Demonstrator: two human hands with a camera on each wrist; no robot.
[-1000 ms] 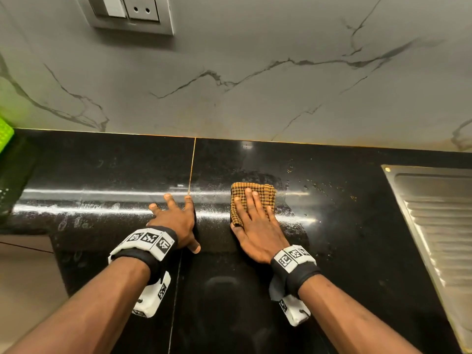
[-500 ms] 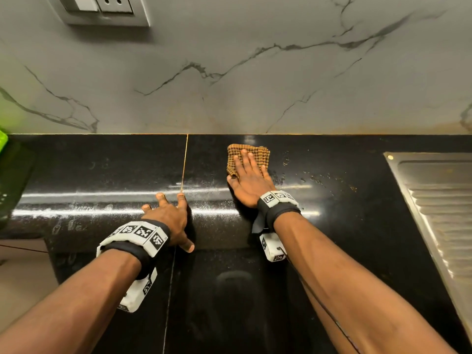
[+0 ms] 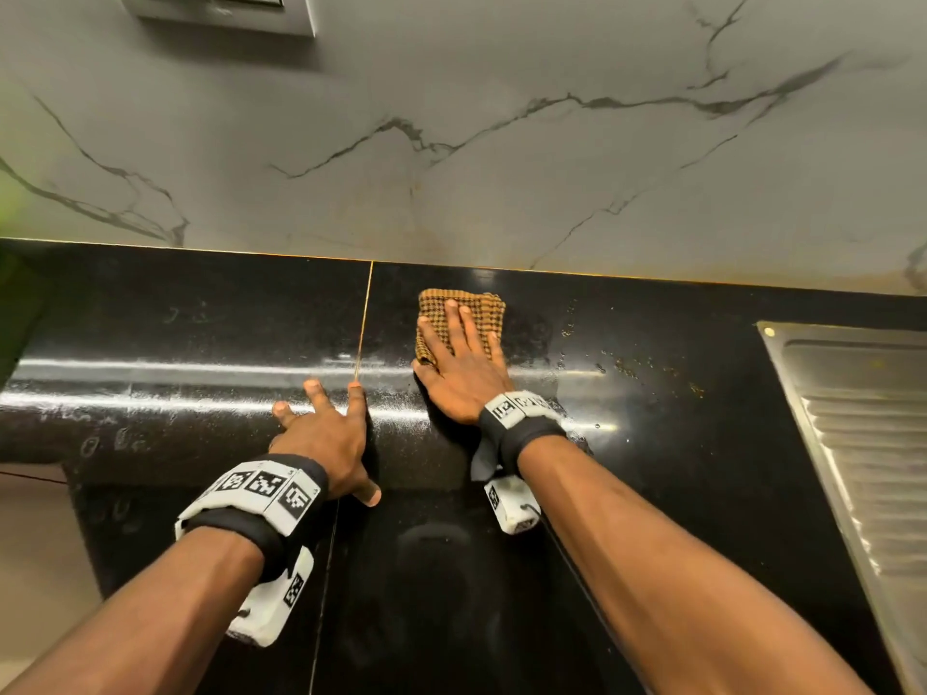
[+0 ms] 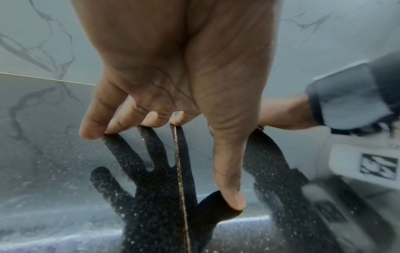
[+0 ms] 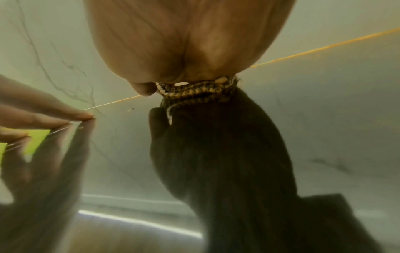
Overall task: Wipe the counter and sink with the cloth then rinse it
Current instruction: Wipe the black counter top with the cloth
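Lying at the far left edge of the black granite counter (image 3: pixel 652 443) is one dark object with a green glow (image 3: pixel 15 293), too cut off to name. One grey switch plate (image 3: pixel 220 10) sits on the veined marble backsplash (image 3: pixel 501 143) above it. One thin brass-coloured seam (image 3: pixel 363 323) runs across the counter from the wall toward the front edge. The left hand (image 3: pixel 326 438) rests on the counter beside that seam, fingers spread and straight, fingertips (image 4: pixel 90 133) touching the stone, holding nothing. Just right of the seam lies one folded brown-and-yellow checked cloth (image 3: pixel 481 306), near the backsplash but not touching it. The right hand (image 3: pixel 464 373) presses flat on the cloth with straight fingers laid over it; the cloth's near edge (image 5: pixel 194 90) bunches under the palm. Each wrist wears one white marker-tagged band, two in all. Scattered crumbs and water drops (image 3: pixel 637 363) dot the counter right of the cloth, well apart from it. One steel sink drainboard (image 3: pixel 863 443) with ribbed grooves fills the right edge.
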